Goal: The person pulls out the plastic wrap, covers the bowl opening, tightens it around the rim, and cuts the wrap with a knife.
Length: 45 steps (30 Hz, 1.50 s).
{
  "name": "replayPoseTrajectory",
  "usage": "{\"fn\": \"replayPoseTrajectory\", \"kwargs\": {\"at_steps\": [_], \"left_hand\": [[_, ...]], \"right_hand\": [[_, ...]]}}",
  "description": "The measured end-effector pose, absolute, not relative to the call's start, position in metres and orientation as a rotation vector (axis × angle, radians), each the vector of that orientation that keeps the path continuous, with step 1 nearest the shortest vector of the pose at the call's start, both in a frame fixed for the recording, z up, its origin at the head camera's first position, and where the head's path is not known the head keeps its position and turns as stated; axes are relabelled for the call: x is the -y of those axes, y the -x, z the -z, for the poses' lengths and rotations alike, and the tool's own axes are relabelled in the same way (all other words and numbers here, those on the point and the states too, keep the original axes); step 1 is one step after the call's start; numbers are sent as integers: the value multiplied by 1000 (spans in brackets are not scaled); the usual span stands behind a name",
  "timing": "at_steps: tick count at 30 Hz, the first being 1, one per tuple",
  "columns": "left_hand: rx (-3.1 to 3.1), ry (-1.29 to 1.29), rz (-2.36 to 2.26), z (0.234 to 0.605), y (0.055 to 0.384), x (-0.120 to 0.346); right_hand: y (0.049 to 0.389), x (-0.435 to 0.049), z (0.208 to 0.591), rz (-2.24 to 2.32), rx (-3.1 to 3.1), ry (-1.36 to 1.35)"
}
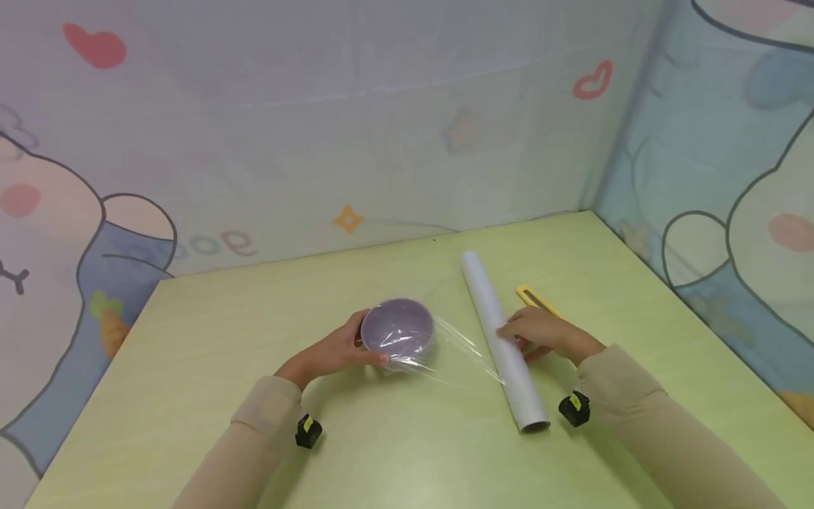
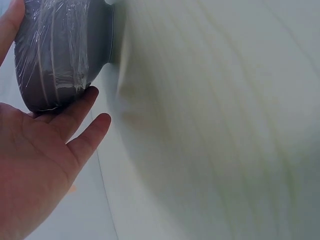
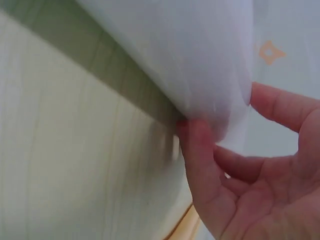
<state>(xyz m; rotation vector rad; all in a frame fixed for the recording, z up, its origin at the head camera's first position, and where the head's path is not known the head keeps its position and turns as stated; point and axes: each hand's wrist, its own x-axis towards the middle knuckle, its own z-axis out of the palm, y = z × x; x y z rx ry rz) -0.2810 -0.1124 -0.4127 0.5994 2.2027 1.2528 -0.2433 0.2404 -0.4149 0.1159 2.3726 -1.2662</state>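
A purple bowl [image 1: 396, 322] stands on the table with clear cling film [image 1: 416, 359] stretched over it. My left hand [image 1: 340, 348] holds the bowl from the left, thumb at the near side and fingers round the far side. In the left wrist view, wrinkled film clings to the side of the bowl [image 2: 60, 55]. The film runs right to a long whitish roll of cling film [image 1: 499, 332] lying on the table. On the roll's right side, my right hand [image 1: 547, 331] grips it between thumb and fingers, as the right wrist view also shows [image 3: 265, 165].
Just beyond my right hand lies a yellow utility knife [image 1: 529, 294], partly hidden by it. The pale green table [image 1: 222, 339] meets cartoon-printed cloth walls [image 1: 286, 141] at the back and right. A small black device sits by each wrist.
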Motion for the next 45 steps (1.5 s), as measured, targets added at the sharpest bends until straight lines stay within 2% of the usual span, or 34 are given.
{"fn": "replayPoseTrajectory", "kwargs": {"at_steps": [9,32,45], "left_hand": [[-2206,-624,-1268,413,281,113],[-2180,-628,-1245,411,280,112],[-2175,-615,-1257,412,280,116]], "right_hand": [[237,-233,400,924,-2679,-112],[229,-252,413,1178,-2384,-88],[230,-247,408,1007,-2540,-81]]}}
